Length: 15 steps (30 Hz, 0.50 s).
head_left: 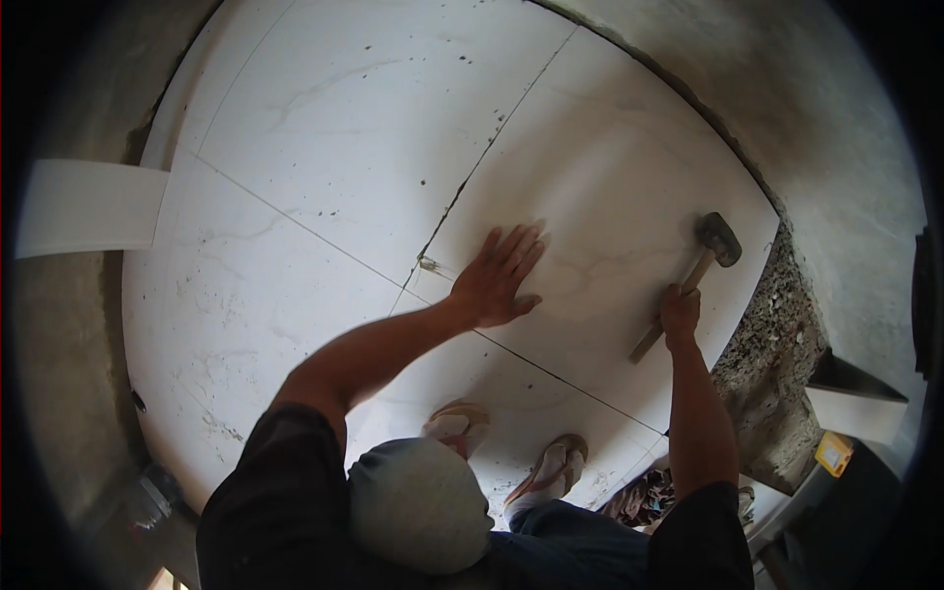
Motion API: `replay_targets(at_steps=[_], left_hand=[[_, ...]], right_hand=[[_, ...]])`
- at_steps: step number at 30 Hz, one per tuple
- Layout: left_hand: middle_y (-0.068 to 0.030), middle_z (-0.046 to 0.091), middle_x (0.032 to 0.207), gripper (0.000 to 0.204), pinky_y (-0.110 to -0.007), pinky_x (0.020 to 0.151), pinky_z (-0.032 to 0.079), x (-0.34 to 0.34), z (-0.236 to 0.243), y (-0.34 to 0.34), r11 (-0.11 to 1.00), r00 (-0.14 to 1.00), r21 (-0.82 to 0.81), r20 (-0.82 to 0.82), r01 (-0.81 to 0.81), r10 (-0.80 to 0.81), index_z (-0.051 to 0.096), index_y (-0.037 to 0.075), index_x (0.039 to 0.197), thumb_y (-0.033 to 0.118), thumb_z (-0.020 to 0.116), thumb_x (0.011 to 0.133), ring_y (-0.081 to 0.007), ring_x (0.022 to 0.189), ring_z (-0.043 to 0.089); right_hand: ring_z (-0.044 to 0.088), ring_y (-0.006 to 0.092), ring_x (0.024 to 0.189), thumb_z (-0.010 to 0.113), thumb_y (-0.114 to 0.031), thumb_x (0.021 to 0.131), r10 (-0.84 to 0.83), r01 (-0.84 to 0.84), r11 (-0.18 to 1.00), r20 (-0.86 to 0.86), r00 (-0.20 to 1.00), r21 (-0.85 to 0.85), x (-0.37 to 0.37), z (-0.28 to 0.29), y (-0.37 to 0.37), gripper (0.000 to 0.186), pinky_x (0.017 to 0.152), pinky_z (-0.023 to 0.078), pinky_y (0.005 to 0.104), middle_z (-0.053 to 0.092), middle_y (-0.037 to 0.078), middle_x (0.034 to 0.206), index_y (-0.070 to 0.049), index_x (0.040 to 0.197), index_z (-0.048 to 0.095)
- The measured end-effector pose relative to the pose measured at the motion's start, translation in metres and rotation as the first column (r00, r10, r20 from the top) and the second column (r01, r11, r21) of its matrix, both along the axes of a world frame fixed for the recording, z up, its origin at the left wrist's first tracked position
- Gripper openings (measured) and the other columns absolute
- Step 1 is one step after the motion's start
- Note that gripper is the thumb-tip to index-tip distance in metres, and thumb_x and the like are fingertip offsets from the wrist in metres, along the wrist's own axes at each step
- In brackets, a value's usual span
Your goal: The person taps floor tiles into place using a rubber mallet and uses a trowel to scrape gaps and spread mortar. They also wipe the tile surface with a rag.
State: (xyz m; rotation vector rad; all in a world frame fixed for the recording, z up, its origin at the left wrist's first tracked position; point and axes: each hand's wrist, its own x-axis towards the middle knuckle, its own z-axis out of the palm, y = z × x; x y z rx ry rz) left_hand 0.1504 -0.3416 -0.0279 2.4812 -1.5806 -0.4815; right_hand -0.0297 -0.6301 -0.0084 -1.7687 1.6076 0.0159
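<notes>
My left hand (497, 280) lies flat on a large white marbled floor tile (610, 177), its fingers spread. Gripped in my right hand (680, 311) is a mallet (702, 267) with a dark blocky head and a wooden handle. The mallet's head is over the right part of the same tile; whether it touches the tile I cannot tell. Close to my left wrist, a small yellowish bit (430, 265) sits at the joint where tiles meet. Thin dark joints run between this tile and its neighbours.
Rough gravelly mortar (777, 315) borders the tile on the right. Beyond it stand a white angled piece (857, 411) and a yellow device (834, 452). At the left, a white panel (93, 206) juts over the floor's edge, and a clear bottle (157, 492) is below. My sandalled feet (549, 467) are on tiles nearby.
</notes>
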Motion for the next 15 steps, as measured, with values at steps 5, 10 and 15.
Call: replay_targets(at_steps=[5, 10, 15], left_hand=[[-0.0156, 0.009, 0.158, 0.077, -0.053, 0.116, 0.005, 0.081, -0.009, -0.086, 0.993, 0.99, -0.064, 0.11, 0.101, -0.094, 0.017, 0.013, 0.152, 0.059, 0.037, 0.093, -0.0344, 0.146, 0.003], [-0.0151, 0.007, 0.158, 0.076, -0.062, 0.112, 0.0, 0.129, -0.002, -0.17, 0.985, 0.969, -0.058, 0.177, -0.165, 0.173, 0.018, 0.022, 0.152, 0.064, 0.032, 0.091, -0.0419, 0.144, 0.0], [-0.015, 0.006, 0.159, 0.078, -0.065, 0.109, -0.001, 0.155, -0.003, -0.209, 0.934, 0.923, -0.052, 0.143, -0.354, 0.357, 0.018, 0.024, 0.152, 0.068, 0.032, 0.089, -0.0434, 0.144, -0.001]], right_hand=[[0.057, 0.0479, 0.106, 0.051, -0.029, 0.086, 0.012, -0.044, 0.963, -0.122, 0.992, -0.267, 0.008, -0.012, 0.016, 0.051, 0.094, 0.044, 0.0488, 0.057, 0.034, 0.114, 0.008, 0.119, 0.043], [0.058, 0.0289, 0.069, 0.05, -0.031, 0.091, -0.205, 0.211, 0.971, 0.063, 0.977, -0.11, 0.029, 0.006, 0.02, 0.041, 0.061, 0.048, 0.0408, 0.055, 0.017, 0.085, 0.001, 0.117, 0.046], [0.042, 0.0096, 0.043, 0.044, -0.043, 0.099, -0.432, 0.305, 0.89, 0.413, 0.802, 0.339, 0.056, 0.082, 0.06, 0.042, 0.039, 0.037, 0.026, 0.04, 0.0, 0.059, -0.003, 0.11, 0.049]])
